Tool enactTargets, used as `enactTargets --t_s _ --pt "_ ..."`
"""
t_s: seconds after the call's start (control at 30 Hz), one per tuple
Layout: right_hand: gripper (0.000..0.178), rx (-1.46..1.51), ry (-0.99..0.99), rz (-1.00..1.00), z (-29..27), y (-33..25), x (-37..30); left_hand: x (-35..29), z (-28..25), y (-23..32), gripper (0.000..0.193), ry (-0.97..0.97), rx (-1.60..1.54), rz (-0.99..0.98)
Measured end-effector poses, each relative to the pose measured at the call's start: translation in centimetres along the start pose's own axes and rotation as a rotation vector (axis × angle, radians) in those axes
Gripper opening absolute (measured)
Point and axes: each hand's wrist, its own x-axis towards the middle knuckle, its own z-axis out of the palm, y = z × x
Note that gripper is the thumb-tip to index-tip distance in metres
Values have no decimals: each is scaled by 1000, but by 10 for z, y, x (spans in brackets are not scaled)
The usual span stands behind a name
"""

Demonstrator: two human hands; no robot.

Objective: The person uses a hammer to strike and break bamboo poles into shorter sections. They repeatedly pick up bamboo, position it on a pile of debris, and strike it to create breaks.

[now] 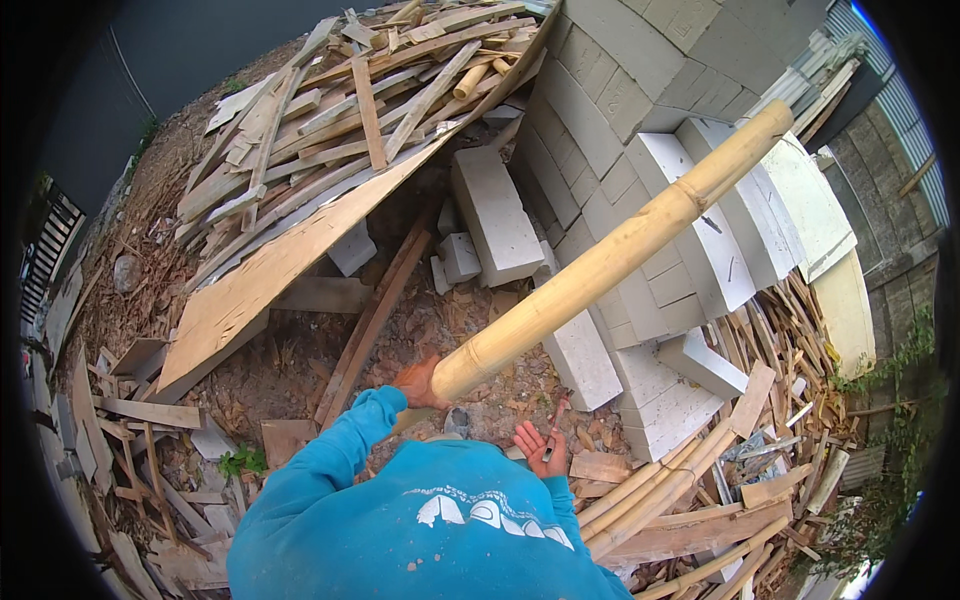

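A thick yellow bamboo pole (615,250) slants across the view, from near my body up to the far right. My left hand (416,383) is closed around its near end, beside my blue sleeve. Lower right, my right hand (541,448) is turned palm up, fingers partly curled. A thin reddish tool (560,408) sticks up from it; its kind is too small to make out. The bamboo passes above leaf-littered ground and in front of the stacked pale blocks (655,210).
A heap of planks and sticks (340,110) lies at the far left, with a plywood sheet (270,270) leaning along it. Loose pale blocks (495,215) sit on the ground. More bamboo poles (660,485) and scrap wood lie at the right. A dark wall (200,50) stands behind.
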Motion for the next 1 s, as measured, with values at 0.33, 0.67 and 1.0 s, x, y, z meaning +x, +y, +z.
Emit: enactTargets --t_s 0.33,0.67,1.0 --pt "30 7 148 18 -17 -19 -4 25 93 -78 106 -96 -91 -221" --pt "22 -204 170 -20 -8 -69 -18 68 128 -79 103 -204 -113 -189" --pt "31 -357 277 395 -30 -181 56 93 166 -81 128 -139 -217 -331"
